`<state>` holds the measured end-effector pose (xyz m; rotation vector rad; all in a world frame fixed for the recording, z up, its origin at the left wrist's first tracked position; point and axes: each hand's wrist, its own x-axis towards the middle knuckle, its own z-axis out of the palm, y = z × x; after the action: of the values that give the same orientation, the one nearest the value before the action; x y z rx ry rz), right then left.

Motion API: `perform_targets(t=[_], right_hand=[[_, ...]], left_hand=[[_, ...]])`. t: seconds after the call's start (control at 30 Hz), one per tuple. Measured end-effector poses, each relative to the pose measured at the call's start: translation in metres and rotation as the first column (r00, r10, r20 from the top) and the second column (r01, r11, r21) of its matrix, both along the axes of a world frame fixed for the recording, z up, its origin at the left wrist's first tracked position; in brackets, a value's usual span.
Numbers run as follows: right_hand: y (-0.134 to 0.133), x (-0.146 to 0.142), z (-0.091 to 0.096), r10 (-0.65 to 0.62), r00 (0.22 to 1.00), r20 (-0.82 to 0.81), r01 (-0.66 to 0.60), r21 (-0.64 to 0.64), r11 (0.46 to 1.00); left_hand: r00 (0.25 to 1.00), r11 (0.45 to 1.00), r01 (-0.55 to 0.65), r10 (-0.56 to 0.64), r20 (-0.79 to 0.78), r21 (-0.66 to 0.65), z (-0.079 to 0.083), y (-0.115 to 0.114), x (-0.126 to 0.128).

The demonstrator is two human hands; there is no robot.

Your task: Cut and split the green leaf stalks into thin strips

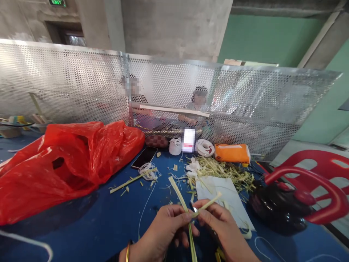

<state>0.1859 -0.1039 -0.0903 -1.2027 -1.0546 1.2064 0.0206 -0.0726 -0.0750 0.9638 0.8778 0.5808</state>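
Observation:
At the near middle of the table, my left hand (170, 227) pinches a long pale-green plant strip (177, 193) between thumb and fingers. The strip runs up past the fingertips and down below the hand. Its fingers are closed. Close beside it, my right hand (220, 222) is closed too, pinching a shorter plant strip (211, 202) that crosses the long one. A small shiny sliver (195, 208) shows by the right fingertips; its kind cannot be made out. A white sheet (231, 196) lies under and behind my right hand. Past it spreads a heap of green plant scraps (218, 169).
A red plastic bag (79, 156) covers the left. Behind are a dark phone (144, 158), white cord (148, 171), a spool (205, 147), a lit screen (188, 140) and an orange pack (232, 153). A black kettle (278, 207) stands right, before a perforated metal screen (169, 83). Two people sit beyond.

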Motion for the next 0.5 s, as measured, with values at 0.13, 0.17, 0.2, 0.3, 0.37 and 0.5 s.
perform_targets(t=[0.13, 0.17, 0.2, 0.3, 0.37, 0.5], right_hand=[[-0.005, -0.002, 0.011, 0.017, 0.999, 0.045, -0.017, 0.002, 1.0], [-0.006, -0.003, 0.013, -0.001, 0.999, 0.045, 0.001, -0.009, 1.0], [-0.007, -0.003, 0.014, -0.013, 0.999, 0.041, 0.014, -0.019, 1.0], [-0.007, -0.002, 0.016, -0.036, 0.999, 0.021, 0.037, -0.047, 0.998], [-0.005, 0.002, 0.016, -0.058, 0.998, 0.023, 0.059, -0.068, 0.996], [-0.002, 0.013, 0.017, -0.139, 0.985, 0.101, 0.141, -0.021, 0.99]], left_hand=[[0.997, 0.999, 0.054, -0.054, -0.049, 0.007, 0.005, -0.005, 0.002], [0.997, 0.999, 0.053, -0.052, -0.053, 0.004, 0.006, -0.005, 0.002], [0.997, 0.998, 0.056, -0.056, -0.059, 0.001, 0.007, -0.005, 0.002], [0.997, 0.999, 0.045, -0.045, -0.068, -0.01, 0.005, -0.005, 0.002], [0.998, 1.0, 0.013, -0.014, -0.056, -0.028, 0.003, -0.004, 0.001], [0.998, 0.995, -0.055, 0.053, -0.021, -0.085, 0.0, -0.001, 0.001]])
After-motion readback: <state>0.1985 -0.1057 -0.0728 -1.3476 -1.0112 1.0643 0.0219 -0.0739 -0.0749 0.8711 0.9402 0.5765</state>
